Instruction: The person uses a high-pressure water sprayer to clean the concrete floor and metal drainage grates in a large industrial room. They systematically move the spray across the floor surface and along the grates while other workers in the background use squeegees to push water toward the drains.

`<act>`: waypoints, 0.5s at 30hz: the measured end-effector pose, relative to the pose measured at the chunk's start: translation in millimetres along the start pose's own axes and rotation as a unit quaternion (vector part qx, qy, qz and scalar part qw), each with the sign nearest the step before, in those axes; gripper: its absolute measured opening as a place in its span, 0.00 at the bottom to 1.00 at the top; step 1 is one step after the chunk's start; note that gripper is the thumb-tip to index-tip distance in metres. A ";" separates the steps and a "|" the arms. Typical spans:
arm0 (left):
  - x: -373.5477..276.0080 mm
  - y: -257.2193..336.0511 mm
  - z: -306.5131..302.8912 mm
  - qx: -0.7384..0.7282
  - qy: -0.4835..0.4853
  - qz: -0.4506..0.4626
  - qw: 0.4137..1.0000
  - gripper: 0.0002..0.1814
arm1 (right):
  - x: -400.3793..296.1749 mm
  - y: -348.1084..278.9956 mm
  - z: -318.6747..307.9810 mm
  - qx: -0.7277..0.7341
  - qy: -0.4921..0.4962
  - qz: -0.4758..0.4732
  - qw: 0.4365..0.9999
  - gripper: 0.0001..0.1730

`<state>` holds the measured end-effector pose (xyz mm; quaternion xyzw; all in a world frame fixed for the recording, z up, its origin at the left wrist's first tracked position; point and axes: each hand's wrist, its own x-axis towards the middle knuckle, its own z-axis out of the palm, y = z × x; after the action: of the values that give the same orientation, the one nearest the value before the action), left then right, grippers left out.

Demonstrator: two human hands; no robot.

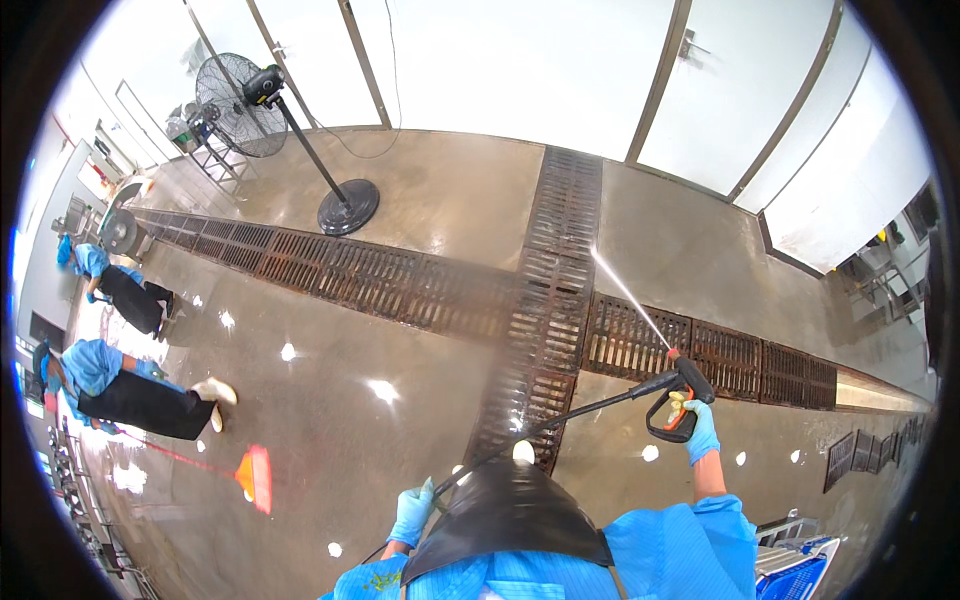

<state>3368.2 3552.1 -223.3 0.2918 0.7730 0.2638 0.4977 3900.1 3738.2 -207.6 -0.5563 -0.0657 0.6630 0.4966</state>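
Note:
My right hand (pixel 701 431), in a light blue glove, grips the handle of a pressure washer spray gun (pixel 694 381). A thin white water jet (pixel 630 291) leaves its red-tipped nozzle and meets the floor beside the rusty metal drain grates (pixel 559 225). From the gun's rear a black hose (pixel 555 421) runs down to the left across the front of my black apron (pixel 517 517). My gloved left hand (pixel 412 512) is closed around this hose near my left side.
A pedestal fan (pixel 346 208) stands at upper left. Two people in blue with black aprons work at left, the nearer one holding an orange floor broom or squeegee (pixel 255 478). Loose grates (pixel 862 454) and an uncovered channel (pixel 877 395) lie right; a blue-and-white item (pixel 799 570) is lower right.

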 end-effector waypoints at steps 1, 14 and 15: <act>1.7 -0.2 -1.1 0.005 0.004 0.016 1.000 0.31 | 0.9 -3.9 -3.2 -0.010 -0.003 0.004 1.000 0.22; 7.3 -10.0 -7.1 -0.009 -0.012 -0.010 1.000 0.26 | -4.3 -6.7 2.8 0.004 0.029 -0.012 1.000 0.22; 7.4 -9.8 -7.4 -0.004 -0.015 -0.014 1.000 0.26 | -5.1 -5.4 0.5 0.004 0.034 -0.012 0.999 0.22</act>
<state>3357.0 3549.8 -232.0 0.2828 0.7682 0.2554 0.5144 3902.3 3737.4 -200.4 -0.5761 -0.0524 0.6379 0.5085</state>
